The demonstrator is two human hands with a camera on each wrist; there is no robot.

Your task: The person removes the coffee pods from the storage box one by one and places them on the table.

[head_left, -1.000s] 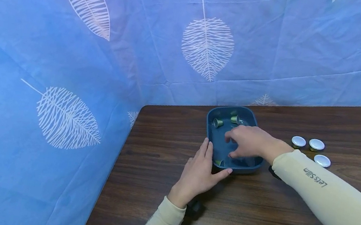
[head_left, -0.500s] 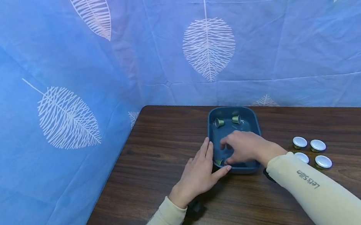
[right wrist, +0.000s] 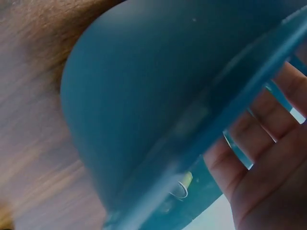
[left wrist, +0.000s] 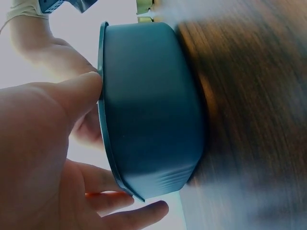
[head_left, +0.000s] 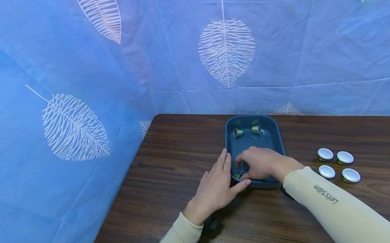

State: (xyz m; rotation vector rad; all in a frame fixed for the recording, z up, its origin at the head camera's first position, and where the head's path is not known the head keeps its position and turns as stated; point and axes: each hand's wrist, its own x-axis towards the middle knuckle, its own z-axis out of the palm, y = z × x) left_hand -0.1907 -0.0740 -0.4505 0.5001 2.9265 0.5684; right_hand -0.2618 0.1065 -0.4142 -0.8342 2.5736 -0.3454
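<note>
- The right hand reaches into the blue bin, fingers bent downward, close to the coffee capsule in the near left corner; whether thumb and forefinger already pinch it, I cannot tell.
- The left hand is spread against that same corner, thumb on the near rim and fingers along the left side. Steady, light pressure there should suit the reach; a hard push could slide the bin.
- For a clean pick, I would close on the capsule's cup with the fingertips and lift straight up, keeping the knuckles clear of the rim.
- Two other capsules lie on their sides at the bin's far end, well apart from the fingers.
- Four capsules stand lid up on the surface, right of the bin.
- The capsules look like green metallic cups with flat, silvery lids, so they may roll.
- The bin looks like smooth, matte plastic: rounded corners, a thin projecting lip and fine moulded ribs on one side.
- Dark wood grain streaks the surface.
</note>
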